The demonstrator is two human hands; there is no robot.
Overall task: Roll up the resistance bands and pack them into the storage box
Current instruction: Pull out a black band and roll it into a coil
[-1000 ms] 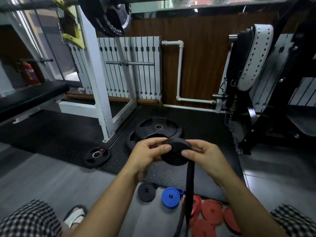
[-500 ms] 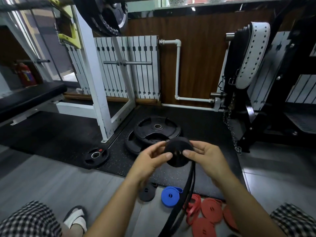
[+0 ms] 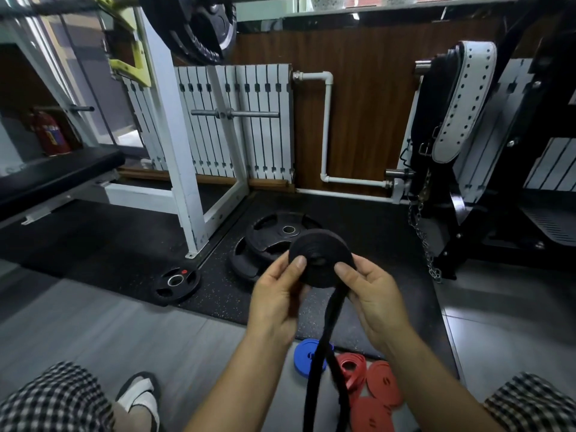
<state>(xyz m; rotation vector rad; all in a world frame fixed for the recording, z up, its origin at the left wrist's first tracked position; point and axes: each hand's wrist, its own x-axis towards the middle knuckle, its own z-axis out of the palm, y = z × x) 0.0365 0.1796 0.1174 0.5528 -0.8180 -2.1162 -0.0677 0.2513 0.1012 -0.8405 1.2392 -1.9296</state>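
A black resistance band [image 3: 319, 260] is wound into a thick disc that I hold up at chest height. My left hand [image 3: 277, 299] pinches its left side with the thumb on the face. My right hand [image 3: 371, 296] pinches its right side the same way. The band's loose tail [image 3: 324, 353] hangs down from the roll as a doubled strap and runs out of the bottom of the view. On the floor below lie a rolled blue band [image 3: 307, 358] and several rolled red bands [image 3: 374, 388]. No storage box is in view.
Black weight plates [image 3: 274, 232] lie stacked on the rubber mat ahead, and a small plate [image 3: 176, 283] lies to the left. A white rack frame [image 3: 184, 182] and a bench [image 3: 56, 179] stand left. A black machine with a hanging chain [image 3: 425, 241] stands right.
The roll has turned between my hands and grown slightly. The hanging tail has swung and now drops more straight down. The rolled black band on the floor is now hidden behind my left arm.
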